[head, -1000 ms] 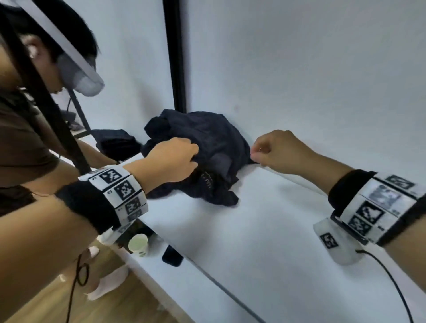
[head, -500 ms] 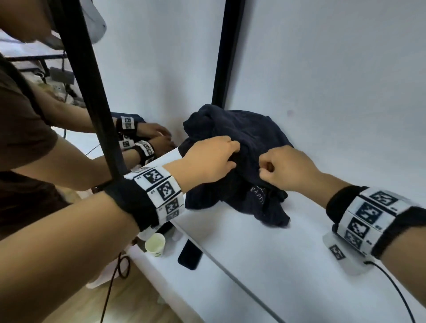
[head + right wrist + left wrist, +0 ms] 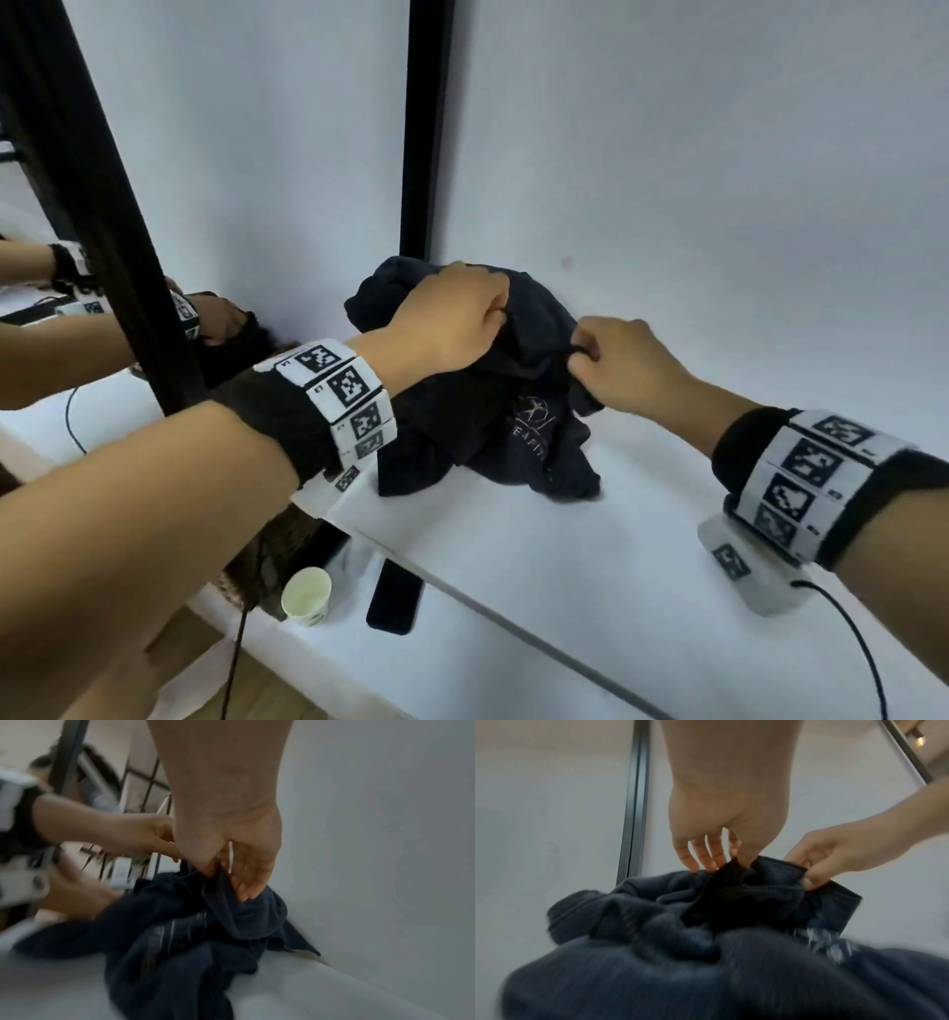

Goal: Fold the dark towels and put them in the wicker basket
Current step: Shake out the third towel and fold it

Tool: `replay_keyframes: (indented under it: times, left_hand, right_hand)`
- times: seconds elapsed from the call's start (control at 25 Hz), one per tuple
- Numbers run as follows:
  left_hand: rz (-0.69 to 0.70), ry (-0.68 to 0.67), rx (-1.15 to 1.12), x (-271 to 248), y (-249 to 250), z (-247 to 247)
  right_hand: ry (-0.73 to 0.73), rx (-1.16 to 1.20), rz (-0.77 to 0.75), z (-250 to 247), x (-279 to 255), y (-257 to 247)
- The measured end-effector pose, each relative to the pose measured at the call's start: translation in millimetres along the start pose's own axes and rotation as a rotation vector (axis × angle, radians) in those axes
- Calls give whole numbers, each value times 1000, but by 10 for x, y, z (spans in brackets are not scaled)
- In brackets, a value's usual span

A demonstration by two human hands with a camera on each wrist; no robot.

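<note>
We have both hands on the heap of dark towels (image 3: 477, 411), which lies bunched near the back edge of the white table (image 3: 590, 580), against the wall and just right of the black post (image 3: 426, 128). Our left hand (image 3: 452, 318) has its thumb and forefinger pinched on a fold at the top of the heap, the other fingers (image 3: 700, 856) loose and spread. Our right hand (image 3: 624, 362) pinches a hemmed edge just beside it, so the two grips sit close together on the same crest of cloth. The step in hand, as we judge it, is getting one towel free of the bundle and finding its corners. To do that well we should follow the hem outward with both pinches until each reaches a corner, then lift and draw the hands apart so the towel hangs flat. If we pull with both grips so near the middle, the whole heap may drag along. A pale printed logo (image 3: 534, 419) shows on the front face and may help us tell the pieces apart. No wicker basket can be made out for certain. On a lower white ledge at the table's left front corner stand a paper cup (image 3: 306, 596) and a dark phone (image 3: 394, 596). Beyond the slanted black bar (image 3: 102, 216) on the left, another person's hands (image 3: 221, 321) work at dark cloth.
</note>
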State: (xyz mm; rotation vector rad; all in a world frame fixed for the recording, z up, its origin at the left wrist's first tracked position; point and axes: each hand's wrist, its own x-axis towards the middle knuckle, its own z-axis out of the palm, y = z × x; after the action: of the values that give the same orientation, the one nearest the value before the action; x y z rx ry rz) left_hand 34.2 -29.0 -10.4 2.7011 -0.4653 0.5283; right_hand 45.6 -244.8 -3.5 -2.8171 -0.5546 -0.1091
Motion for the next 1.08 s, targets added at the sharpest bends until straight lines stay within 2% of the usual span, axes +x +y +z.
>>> replay_keyframes:
  times: [0.08,0.16,0.24,0.32,0.4,0.48,0.64,0.72,0.92,1.08]
  left_hand:
    - [-42,140,-180,109,116,-140]
    - [-40,142,-268,225,241,-208]
    - [-4,54,-212,312,328,-201]
    - [0,-11,-58,388,343,-124]
    - [-43,-9,25,453,345,-37]
    - [-88,15,-9,527,400,4]
    - [-117,241,-359,824,801,-97]
    - [-50,325,-408,990,1079,-159]
    - [125,430,-465,1240,1645,-251]
    - [125,411,-533,1268,1897,-234]
  right_hand:
    - [221,278,163,-386,101,9]
    - [336,408,187,-818,141,53]
    - [369,420,120,-1157,84,88]
    - [401,417,96,-1410,-30,173]
    - [479,421,127,-1642,-216,371]
    - [530,425,182,-1825,-442,673]
    - [542,343,338,-2021,-937,1309]
    - [568,304,440,-2101,-1175,1590]
    - [472,160,673,-2122,-1684,2042]
    - [312,-114,732,-1860,-1997,2341]
